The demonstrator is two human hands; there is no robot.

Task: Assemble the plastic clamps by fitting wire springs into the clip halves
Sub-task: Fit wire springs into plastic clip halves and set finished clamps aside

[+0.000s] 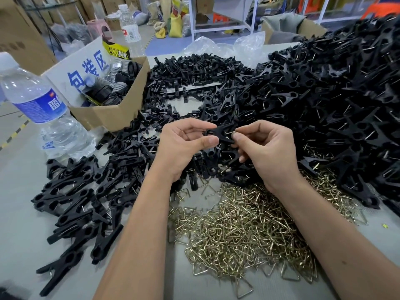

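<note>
My left hand (186,144) pinches a black plastic clamp (218,133) between thumb and fingers at the middle of the view. My right hand (266,146) pinches a wire spring (231,132) whose end sits at the clamp's right side. A heap of brass-coloured wire springs (244,226) lies on the table under my forearms. Loose black clip halves (194,74) are piled behind my hands. Assembled clamps (78,202) lie at the left, and a large mound of clamps (346,100) rises at the right.
A water bottle (41,109) stands at the left. A cardboard box (108,109) with black parts and a white sign sits behind it. A second bottle (129,27), clear plastic bags (216,46) and shelving lie farther back. Grey table surface (19,213) shows at front left.
</note>
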